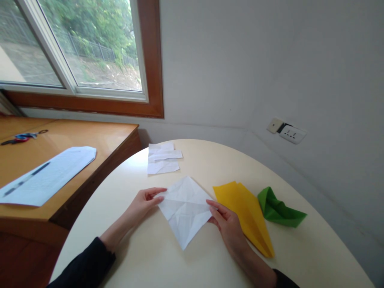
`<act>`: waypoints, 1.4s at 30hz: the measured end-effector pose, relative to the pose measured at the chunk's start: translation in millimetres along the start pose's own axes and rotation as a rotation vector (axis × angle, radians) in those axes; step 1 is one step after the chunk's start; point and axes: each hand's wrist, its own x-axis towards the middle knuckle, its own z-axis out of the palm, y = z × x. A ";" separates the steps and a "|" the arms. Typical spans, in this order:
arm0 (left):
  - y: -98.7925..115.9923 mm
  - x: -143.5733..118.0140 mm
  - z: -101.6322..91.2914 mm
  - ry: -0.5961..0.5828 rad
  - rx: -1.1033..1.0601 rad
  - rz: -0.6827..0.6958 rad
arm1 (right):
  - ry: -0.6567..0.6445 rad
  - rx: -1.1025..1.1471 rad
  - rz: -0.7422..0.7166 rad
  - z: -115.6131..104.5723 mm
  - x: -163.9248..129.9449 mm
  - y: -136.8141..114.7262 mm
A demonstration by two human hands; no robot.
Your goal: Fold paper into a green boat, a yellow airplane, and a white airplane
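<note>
A creased square of white paper [186, 212] is turned cornerwise above the pale round table, held between both hands. My left hand [147, 202] pinches its left corner, thumb on top. At the opposite corner, my right hand [225, 222] grips the edge between thumb and fingers. Fold lines cross the middle of the sheet. Just right of my right hand lies a folded yellow paper [249, 212], partly behind the wrist. Beyond it rests a folded green paper [279, 210] with raised, pointed ends.
Torn white paper pieces [163, 158] lie near the far edge of the round table [144, 260]. On the wooden desk [114, 134] at left are printed sheets [60, 172], a pen [40, 169] and scissors [27, 137]. A wall socket [292, 134] is at right.
</note>
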 end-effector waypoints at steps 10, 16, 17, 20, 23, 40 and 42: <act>-6.3 -0.1 6.6 -0.029 0.106 -0.017 | -0.032 -0.088 -0.042 -5.1 5.3 13.1; -8.1 0.9 5.1 0.016 0.095 0.027 | -0.004 -0.150 -0.100 -8.6 9.2 11.8; -7.7 0.8 5.0 0.023 0.091 0.030 | 0.003 -0.175 -0.115 -9.6 9.8 10.8; -6.9 0.8 4.6 0.050 0.110 0.044 | 0.008 -0.236 -0.146 -11.2 10.3 8.3; -8.4 1.5 3.6 0.083 0.134 0.074 | -0.015 -0.282 -0.162 -9.9 8.6 7.1; -9.1 -12.8 5.9 0.330 0.725 0.754 | -0.027 -0.385 -0.188 -3.7 4.5 2.3; -11.1 -15.6 9.3 0.196 0.785 0.784 | -0.022 -0.381 -0.179 -2.6 3.6 -1.0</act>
